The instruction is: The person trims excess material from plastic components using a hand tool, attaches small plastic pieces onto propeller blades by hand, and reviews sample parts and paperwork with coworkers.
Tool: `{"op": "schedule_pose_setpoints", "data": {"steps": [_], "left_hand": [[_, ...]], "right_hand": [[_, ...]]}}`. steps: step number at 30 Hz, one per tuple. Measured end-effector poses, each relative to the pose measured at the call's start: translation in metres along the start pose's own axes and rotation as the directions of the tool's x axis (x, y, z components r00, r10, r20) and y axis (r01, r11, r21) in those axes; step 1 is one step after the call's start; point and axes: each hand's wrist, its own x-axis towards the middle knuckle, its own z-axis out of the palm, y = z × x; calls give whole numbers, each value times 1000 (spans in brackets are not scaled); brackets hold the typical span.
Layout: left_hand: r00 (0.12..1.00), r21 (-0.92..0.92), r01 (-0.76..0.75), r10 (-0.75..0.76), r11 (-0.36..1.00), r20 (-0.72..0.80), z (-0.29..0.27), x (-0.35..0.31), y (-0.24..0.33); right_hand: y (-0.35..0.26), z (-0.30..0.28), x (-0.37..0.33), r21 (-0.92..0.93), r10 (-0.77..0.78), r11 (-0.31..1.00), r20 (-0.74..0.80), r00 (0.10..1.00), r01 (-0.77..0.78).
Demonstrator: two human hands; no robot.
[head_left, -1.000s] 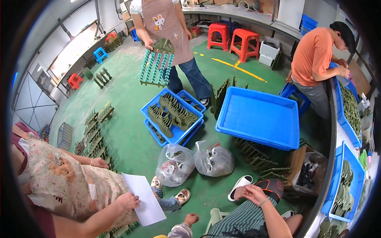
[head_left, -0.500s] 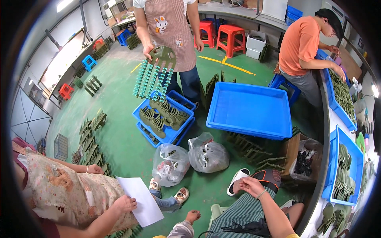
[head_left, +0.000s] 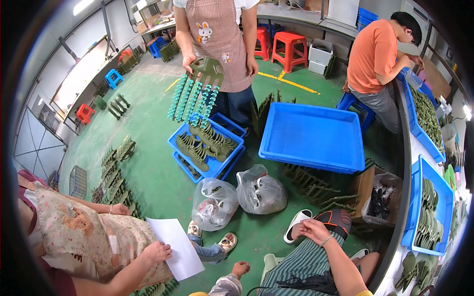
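My right hand point(head_left: 316, 231) hovers over my striped apron point(head_left: 296, 264), beside a black knee pad with orange lines point(head_left: 335, 222). Its thumb and fingers are drawn together, and nothing shows between them. A thin bracelet circles that wrist. At the lower middle, what appears to be my left hand point(head_left: 240, 269) comes out of a grey sleeve. Its fingers are curled, with nothing visible in them. Dark material point(head_left: 308, 282) lies across my lap. To the left, another person's hand holds a white sheet of paper point(head_left: 175, 246).
Two tied clear plastic bags point(head_left: 215, 204) rest on the green floor ahead. Beyond them stand a large blue tray point(head_left: 311, 138) and blue crates of olive parts point(head_left: 207, 148). A standing person holds an olive rack with teal pieces point(head_left: 195, 98). An orange-shirted person works along the right bench.
The whole view has shifted slightly. At the right bench, the orange-shirted person's hand has come up from the tray of parts. Both my hands keep nearly the same pose.
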Motion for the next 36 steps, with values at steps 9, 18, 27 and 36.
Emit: {"op": "schedule_pose_setpoints", "data": {"steps": [9,18,27,36], "left_hand": [[1000,9,23,-23,1000,-6,0,7,-4],[1000,20,4,-4,1000,-1,0,6,-3],[1000,32,26,-26,999,17,1,4,-2],[1000,4,16,-16,1000,-21,10,14,-7]], "right_hand": [[0,1,-3,-9,-13,1000,-3,1000,13],[0,-1,-4,5,-23,1000,17,1000,23],[-1,-5,-5,8,-22,1000,27,999,22],[1,-6,-6,-30,-31,999,10,999,31]]}}
